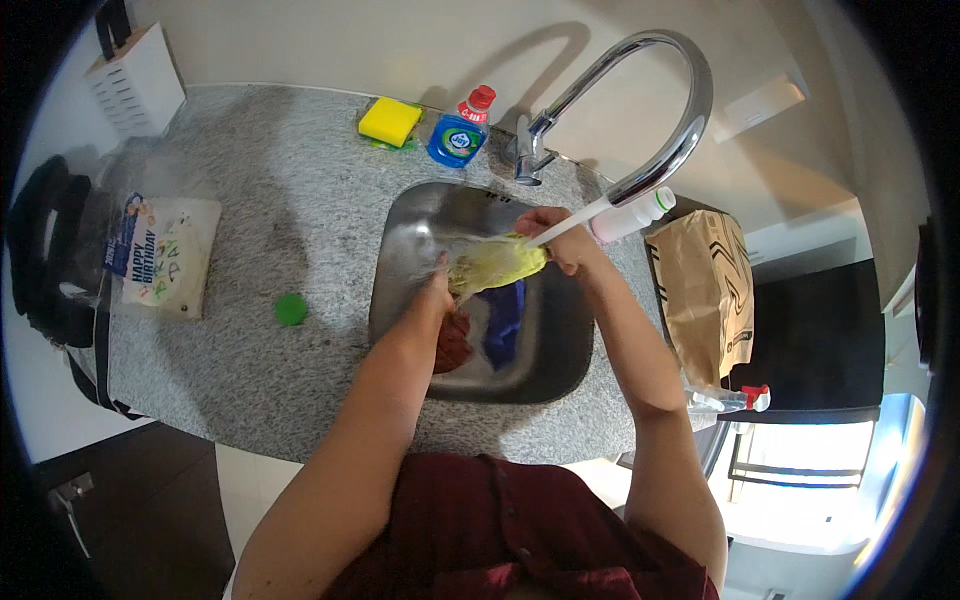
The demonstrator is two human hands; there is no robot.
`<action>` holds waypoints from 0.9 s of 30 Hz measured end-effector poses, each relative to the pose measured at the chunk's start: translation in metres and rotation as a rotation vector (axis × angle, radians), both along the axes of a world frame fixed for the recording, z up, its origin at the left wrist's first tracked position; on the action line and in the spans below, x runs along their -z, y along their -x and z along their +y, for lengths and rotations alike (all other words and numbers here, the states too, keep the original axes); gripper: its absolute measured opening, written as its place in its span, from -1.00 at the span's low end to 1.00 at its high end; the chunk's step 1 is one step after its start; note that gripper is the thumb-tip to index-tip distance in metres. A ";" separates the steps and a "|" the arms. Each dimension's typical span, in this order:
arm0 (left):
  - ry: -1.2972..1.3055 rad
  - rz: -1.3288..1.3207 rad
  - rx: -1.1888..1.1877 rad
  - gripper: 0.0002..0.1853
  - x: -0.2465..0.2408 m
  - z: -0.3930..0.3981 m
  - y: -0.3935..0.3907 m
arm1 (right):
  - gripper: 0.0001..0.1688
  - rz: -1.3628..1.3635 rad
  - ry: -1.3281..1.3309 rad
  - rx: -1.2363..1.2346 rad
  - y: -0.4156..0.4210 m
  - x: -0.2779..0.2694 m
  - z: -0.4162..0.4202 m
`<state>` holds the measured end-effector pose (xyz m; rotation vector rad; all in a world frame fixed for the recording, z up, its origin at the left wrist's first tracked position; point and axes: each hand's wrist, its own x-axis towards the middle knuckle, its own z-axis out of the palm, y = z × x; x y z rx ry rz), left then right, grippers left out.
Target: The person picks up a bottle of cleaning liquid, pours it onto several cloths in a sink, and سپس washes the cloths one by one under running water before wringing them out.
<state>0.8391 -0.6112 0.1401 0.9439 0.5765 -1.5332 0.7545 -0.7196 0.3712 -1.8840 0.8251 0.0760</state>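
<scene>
Both hands hold a wet yellow-green cloth (499,264) stretched between them over the stainless-steel sink (555,360). My left hand (444,289) grips its left end; my right hand (559,238) grips the right end. Water pours from the curved chrome faucet (667,161) onto the cloth and splashes to the left. On the sink's bottom lie a dark blue cloth (502,326) and a reddish-brown item (453,345), partly hidden by my left hand and forearm.
Behind the sink are a yellow sponge (389,121) and a blue Joy dish-soap bottle (459,135). A white bottle (630,216), paper bag (701,292) and spray bottle (724,399) are right. A green cap (291,309) and a clear-lidded cake box (172,255) are left.
</scene>
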 end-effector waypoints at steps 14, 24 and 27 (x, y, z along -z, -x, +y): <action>0.488 0.164 -0.234 -0.36 -0.065 -0.006 -0.001 | -0.72 -0.389 0.004 0.182 0.000 0.087 0.037; 0.607 -0.816 -0.076 -0.47 -0.055 -0.018 -0.014 | -0.26 -0.573 -1.225 0.332 0.012 0.130 0.051; 0.529 -1.510 0.038 -0.30 -0.076 -0.010 -0.013 | -0.28 -0.345 -0.883 0.025 0.026 0.121 0.028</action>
